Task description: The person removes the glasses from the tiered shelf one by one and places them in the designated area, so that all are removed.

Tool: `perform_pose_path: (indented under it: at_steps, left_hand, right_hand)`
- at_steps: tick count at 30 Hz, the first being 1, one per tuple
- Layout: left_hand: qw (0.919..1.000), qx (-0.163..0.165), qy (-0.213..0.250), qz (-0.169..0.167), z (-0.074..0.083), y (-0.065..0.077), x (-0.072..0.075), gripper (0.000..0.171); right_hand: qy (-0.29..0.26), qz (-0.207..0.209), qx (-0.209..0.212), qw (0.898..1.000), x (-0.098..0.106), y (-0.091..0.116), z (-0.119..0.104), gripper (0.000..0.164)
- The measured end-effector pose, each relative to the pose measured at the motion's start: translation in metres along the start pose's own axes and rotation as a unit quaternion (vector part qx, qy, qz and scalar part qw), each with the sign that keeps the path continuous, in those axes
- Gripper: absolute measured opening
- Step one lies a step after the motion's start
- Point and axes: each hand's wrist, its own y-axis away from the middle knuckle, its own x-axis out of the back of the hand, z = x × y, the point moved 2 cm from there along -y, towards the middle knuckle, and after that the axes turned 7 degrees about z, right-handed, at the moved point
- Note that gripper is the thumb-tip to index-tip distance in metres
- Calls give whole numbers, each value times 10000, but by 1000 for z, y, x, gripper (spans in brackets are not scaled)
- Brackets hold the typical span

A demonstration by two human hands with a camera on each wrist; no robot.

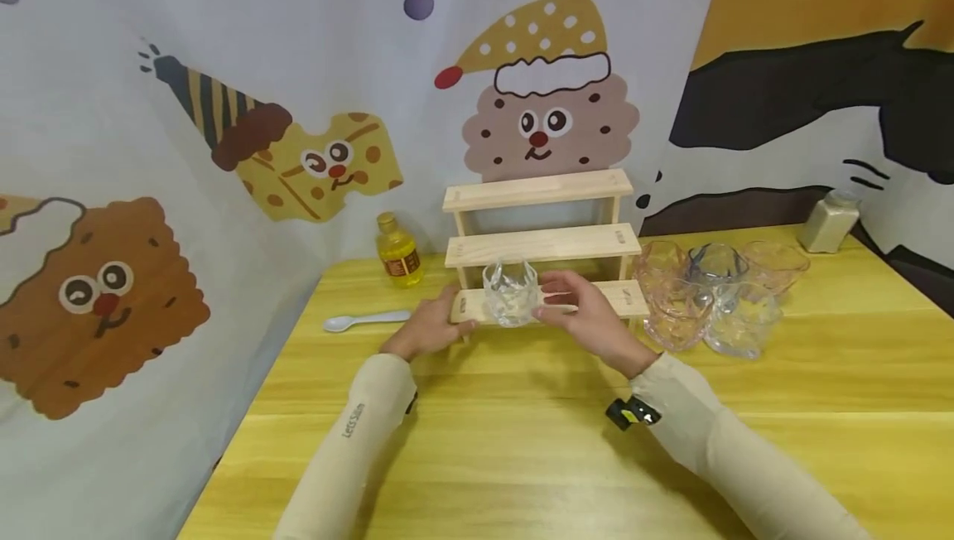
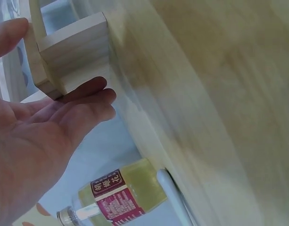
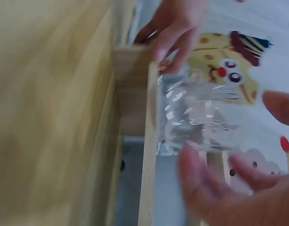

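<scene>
A clear glass cup (image 1: 510,293) stands upright on the lowest step of a three-tier wooden rack (image 1: 542,243). My left hand (image 1: 426,326) grips the left end of that step, its thumb on the board and its fingers round the end; the left wrist view shows the wood (image 2: 78,40) between them. Beside the glass, my right hand (image 1: 589,320) has its fingers spread and relaxed. In the right wrist view its fingertips (image 3: 189,162) are right by the faceted glass (image 3: 191,117), not wrapped round it.
Several tinted and clear glasses (image 1: 674,316) crowd together right of the rack. Behind them is a square jar (image 1: 829,221). A bottle of yellow oil (image 1: 398,254) and a pale spoon (image 1: 365,320) lie to the left on the wooden table (image 1: 477,449). A cartoon-printed cloth (image 1: 335,43) hangs behind.
</scene>
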Motion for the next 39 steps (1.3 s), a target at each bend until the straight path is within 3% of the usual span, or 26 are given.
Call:
perform_pose_path:
  at_steps: [6,11,17,24,30,39]
  left_hand:
    - [9999,40,-107,-56,5,1,-1,80]
    - [9998,32,-170,-28,6,3,0,78]
    - [9997,106,-213,7,7,4,-1,76]
    - [9996,85,-247,88,8,4,-4,75]
    - [9997,124,-229,24,6,6,-8,76]
    - [9996,166,-245,14,7,6,-7,78]
  right_hand:
    - [404,124,-228,9988,-26,-23,-3,88]
    - [497,239,-240,9982,-38,-35,-5,96]
    - [279,257,-294,9988,-42,-41,-5,94]
    - [-65,357,-498,9981,-42,-40,-4,93]
    - [-58,324,-469,9984,-39,-32,-7,92]
    - [64,257,-104,9996,-4,-14,-23,90]
